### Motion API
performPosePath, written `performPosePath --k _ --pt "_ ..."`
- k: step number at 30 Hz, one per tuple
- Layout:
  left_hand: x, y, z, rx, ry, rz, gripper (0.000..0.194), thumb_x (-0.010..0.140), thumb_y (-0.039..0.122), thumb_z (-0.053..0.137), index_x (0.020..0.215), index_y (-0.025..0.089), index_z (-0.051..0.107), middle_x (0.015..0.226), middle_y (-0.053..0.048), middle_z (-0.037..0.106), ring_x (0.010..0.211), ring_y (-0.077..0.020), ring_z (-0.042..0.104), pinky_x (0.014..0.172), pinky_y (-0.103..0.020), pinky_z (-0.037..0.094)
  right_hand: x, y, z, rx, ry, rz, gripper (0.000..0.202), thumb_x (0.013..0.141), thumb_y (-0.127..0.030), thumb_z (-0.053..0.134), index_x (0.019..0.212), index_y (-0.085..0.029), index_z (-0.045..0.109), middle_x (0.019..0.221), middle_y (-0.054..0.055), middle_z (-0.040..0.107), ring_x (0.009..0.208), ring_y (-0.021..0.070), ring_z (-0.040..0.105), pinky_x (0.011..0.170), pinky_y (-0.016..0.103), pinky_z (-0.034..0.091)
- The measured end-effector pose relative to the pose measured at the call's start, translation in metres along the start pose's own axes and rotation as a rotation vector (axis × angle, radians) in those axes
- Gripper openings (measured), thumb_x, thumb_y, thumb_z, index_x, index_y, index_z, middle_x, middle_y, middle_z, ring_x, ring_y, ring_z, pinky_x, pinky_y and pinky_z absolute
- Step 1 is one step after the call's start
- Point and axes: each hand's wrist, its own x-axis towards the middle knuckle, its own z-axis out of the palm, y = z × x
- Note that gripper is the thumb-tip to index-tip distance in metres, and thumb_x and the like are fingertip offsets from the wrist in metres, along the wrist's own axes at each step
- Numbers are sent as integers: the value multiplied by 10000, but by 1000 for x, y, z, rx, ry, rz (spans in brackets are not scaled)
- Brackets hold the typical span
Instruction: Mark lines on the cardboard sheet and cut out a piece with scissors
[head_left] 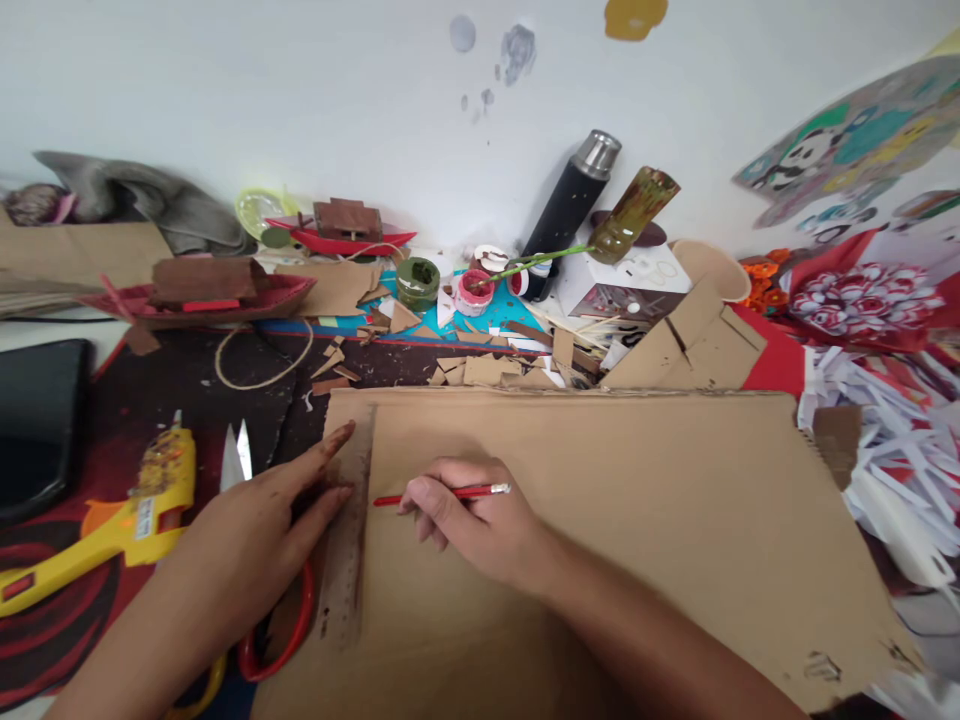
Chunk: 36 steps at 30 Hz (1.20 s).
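Though slim, pencil tight in right grip, left grip apart on clear ruler

Dark-covered table bearing a large cardboard sheet, yellow glue gun, scattered cardboard scraps

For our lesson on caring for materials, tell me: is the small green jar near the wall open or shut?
Open: the green jar has no lid over its mouth, so its dark inside shows.
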Motion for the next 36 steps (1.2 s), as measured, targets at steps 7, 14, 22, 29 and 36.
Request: performPosePath --k 7,14,22,29,36 --pt "0 2 -2 -17 -25 -36 808 959 553 353 1658 191 534 1493 -117 728 1243 -419 779 954 -493 618 0 -1 0 -27 -3 -12 466 1114 -578 603 945 -187 791 715 13 710 590 122 634 557 221 515" --pt "1 1 -2 -4 -38 -43 812 964 567 341 1667 204 523 1486 -110 742 1227 -405 788 952 -474 609 1 -3 0 -53 -4 -19 429 1117 -535 595 925 -197 776 702 7 705 570 119 630 549 220 511" --pt "3 -4 4 13 24 -4 827 926 597 367 1617 205 594 1415 -107 790 1187 -393 805 912 -436 624 0 -6 1 -90 2 -41 415 1127 -490 573 884 -200 744 673 3 680 567 120 643 556 215 514" --pt "0 1 -1 -11 -31 -44 849 958 598 336 1678 178 496 1500 -87 736 1262 -393 772 992 -462 600 0 -5 1 -102 3 -41 474 1131 -556 553 882 -203 748 669 6 684 559 123 644 549 216 516" --pt "2 0 0 -22 -28 -48 862 928 616 336 1637 180 561 1520 -90 716 1275 -406 764 1015 -485 599 -1 -5 1 -102 9 -33 472 1129 -557 550 877 -208 744 665 3 679 554 123 641 541 219 513"
